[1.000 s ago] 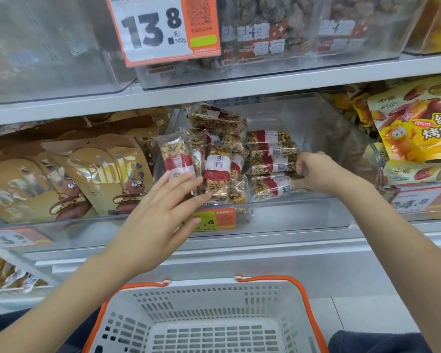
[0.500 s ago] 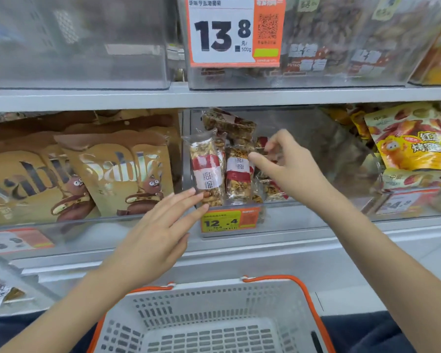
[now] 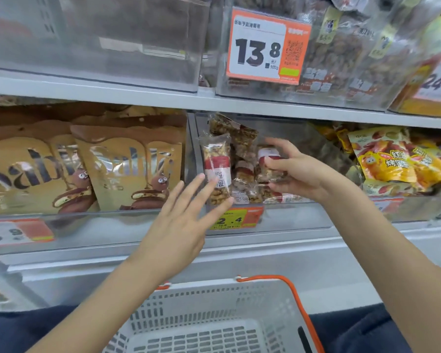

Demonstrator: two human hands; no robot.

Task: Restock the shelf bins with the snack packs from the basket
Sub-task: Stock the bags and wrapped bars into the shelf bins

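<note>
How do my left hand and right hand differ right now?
The left hand is open and flat, fingers spread against the front of the upright snack pack; the right hand is curled around another nut bar pack. The left sits lower, by the price tag; the right reaches inside the clear bin. Both work at the same bin.

Bright, even light; blurry edges
</note>
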